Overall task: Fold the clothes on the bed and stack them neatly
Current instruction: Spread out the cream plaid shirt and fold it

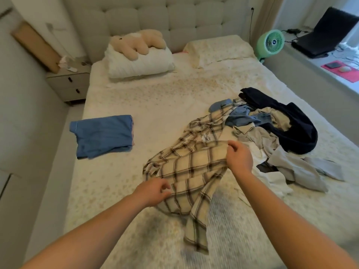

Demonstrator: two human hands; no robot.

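Pinching the plaid shirt (191, 171) with both hands: left hand (155, 191) lower centre, right hand (240, 157) up-right; long axis lower-left to upper-right.

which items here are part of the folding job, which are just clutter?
Job: plaid shirt gripped by left hand and right hand; unfolded clothes pile; folded blue garment.

Lying about: plush toy, pillows, green fan, nightstand.

Both arms out fwd — left hand (155, 191) & right hand (240, 157) each pinching cloth, fingers curled.
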